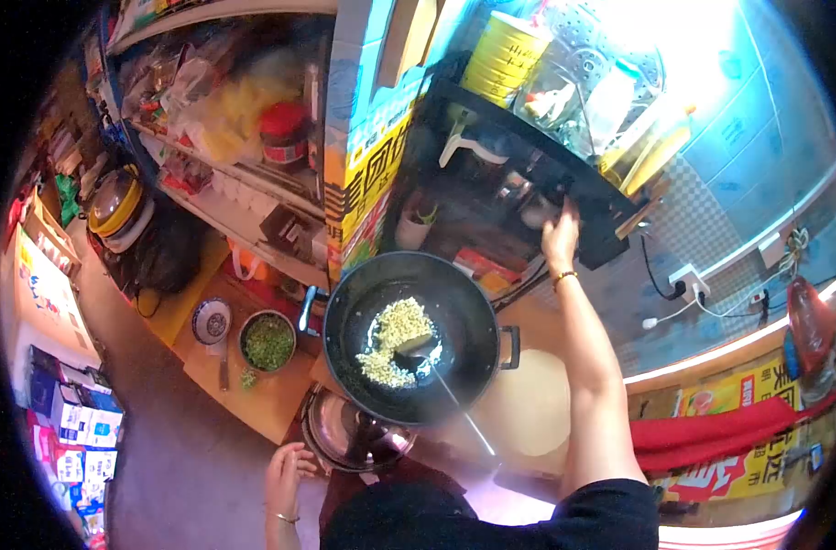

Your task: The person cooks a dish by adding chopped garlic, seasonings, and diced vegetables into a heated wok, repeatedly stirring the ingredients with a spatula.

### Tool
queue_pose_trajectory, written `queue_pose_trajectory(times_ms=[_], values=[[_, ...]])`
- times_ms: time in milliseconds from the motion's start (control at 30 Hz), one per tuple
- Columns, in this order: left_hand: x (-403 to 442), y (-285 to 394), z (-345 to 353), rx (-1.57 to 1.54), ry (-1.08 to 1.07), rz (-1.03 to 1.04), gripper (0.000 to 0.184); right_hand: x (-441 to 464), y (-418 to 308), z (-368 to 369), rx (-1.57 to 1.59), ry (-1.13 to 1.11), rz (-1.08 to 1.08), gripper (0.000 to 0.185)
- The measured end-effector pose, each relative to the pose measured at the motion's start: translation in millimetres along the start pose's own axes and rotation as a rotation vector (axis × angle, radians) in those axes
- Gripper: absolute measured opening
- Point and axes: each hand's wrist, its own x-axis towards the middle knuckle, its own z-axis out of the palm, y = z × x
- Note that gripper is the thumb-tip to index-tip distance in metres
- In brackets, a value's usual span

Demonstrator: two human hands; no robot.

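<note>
My right hand (562,240) reaches up to the black wall shelf (578,174), its fingers stretched out beside a small pale jar (536,213); whether they touch it is unclear. Low on the left, my left hand (290,469) hangs with loosely bent fingers and nothing in it, near a shiny metal lid or bowl (344,431). Between the arms stands a large dark wok (473,321) holding chopped pale pieces (401,335), which look like minced garlic. A spatula or ladle (454,399) rests in the wok, its long handle over the rim towards me.
Left of the wok, a pot of chopped greens (267,341), a patterned bowl (212,321) and a knife (224,374) are on a wooden counter (253,403). A yellow can (505,60) stands on the wall shelf. A round pale board (532,403) lies right of the wok.
</note>
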Motion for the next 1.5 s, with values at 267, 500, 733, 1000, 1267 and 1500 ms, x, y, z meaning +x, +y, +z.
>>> queue_pose_trajectory(times_ms=[267, 500, 733, 1000, 1267, 1500], values=[[42, -106, -72, 0.055, 0.146, -0.144, 0.030, -180, -140, -162, -0.117, -1.296, -0.231, 0.065], [73, -263, -172, -0.154, 0.253, -0.412, 0.028, -285, -101, -151, 0.034, -1.317, -0.012, 0.064], [54, -259, -174, -0.021, 0.332, -0.445, 0.017, -256, -121, -118, 0.161, -1.087, 0.010, 0.042], [41, -257, -193, 0.053, 0.227, -0.440, 0.020, -229, -126, -223, 0.219, -1.313, -0.102, 0.043], [43, -248, -187, 0.109, 0.326, -0.483, 0.021, -235, -129, -132, 0.317, -1.137, -0.146, 0.041], [47, -248, -178, -0.040, 0.263, -0.403, 0.018, -245, -128, -136, 0.296, -1.166, -0.186, 0.040]])
